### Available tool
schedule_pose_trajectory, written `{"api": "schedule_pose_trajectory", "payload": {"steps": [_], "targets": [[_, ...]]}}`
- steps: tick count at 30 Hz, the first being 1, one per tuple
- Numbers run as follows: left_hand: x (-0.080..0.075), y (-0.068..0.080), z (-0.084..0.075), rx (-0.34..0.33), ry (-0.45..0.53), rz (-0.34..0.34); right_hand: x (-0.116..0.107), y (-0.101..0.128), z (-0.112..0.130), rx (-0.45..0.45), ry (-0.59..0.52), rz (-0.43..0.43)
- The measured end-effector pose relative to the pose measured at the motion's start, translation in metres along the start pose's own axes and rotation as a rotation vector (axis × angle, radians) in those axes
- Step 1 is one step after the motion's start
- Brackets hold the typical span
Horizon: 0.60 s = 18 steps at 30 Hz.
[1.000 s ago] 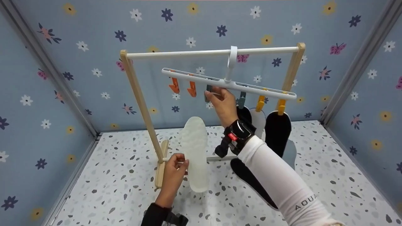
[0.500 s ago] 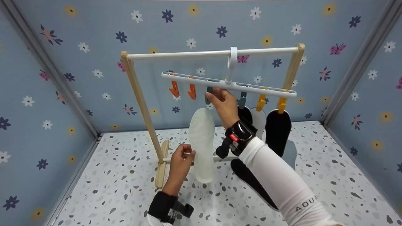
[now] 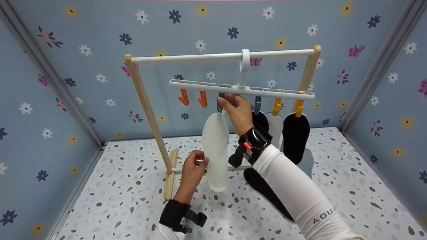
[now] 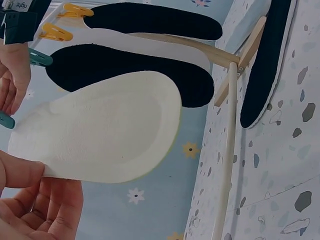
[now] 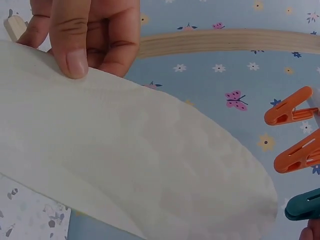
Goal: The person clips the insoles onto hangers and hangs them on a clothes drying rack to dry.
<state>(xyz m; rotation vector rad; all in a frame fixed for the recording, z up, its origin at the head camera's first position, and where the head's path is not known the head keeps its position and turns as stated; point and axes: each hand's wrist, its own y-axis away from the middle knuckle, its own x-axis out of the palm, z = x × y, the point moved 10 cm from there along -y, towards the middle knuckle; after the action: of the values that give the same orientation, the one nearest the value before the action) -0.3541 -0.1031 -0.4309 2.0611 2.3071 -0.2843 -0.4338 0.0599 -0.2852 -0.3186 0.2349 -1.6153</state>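
1. The left hand (image 3: pixel 193 166) pinches the long edge of a pale insole (image 3: pixel 216 151) between thumb and curled fingers, about midway down its length, and holds it upright.
2. The right hand (image 3: pixel 237 111) is raised to the teal clothespin (image 3: pixel 220 101) at the insole's top end; its fingers are curled round the peg, squeezing it right where the tip of the insole meets it.
3. That peg hangs from a white clip hanger (image 3: pixel 242 89), hooked over the white rail of a small wooden drying rack (image 3: pixel 141 100). Two orange pegs (image 3: pixel 192 97) hang free on the hanger's left end.
4. Toward the right end, a black insole (image 3: pixel 295 136) hangs from a yellow peg, with a white one and another black one behind the right wrist.
5. One more black insole (image 3: pixel 263 190) lies flat on the speckled terrazzo floor (image 3: pixel 116 200), by the rack's foot bar.
6. Blue walls (image 3: pixel 83 40) patterned with flowers and butterflies close the space in on three sides.
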Motion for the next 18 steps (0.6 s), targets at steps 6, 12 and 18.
{"api": "schedule_pose_trajectory", "payload": {"steps": [6,12,18], "targets": [[0.002,0.003,-0.014,0.041,-0.006,0.021,-0.003,-0.002,0.002,-0.004,0.012,-0.014],[0.003,-0.004,-0.005,0.081,-0.013,0.025,-0.005,-0.001,0.006,-0.031,0.019,-0.024],[0.003,-0.004,-0.005,0.102,-0.018,0.010,-0.004,0.000,0.006,-0.027,0.011,-0.023]]}}
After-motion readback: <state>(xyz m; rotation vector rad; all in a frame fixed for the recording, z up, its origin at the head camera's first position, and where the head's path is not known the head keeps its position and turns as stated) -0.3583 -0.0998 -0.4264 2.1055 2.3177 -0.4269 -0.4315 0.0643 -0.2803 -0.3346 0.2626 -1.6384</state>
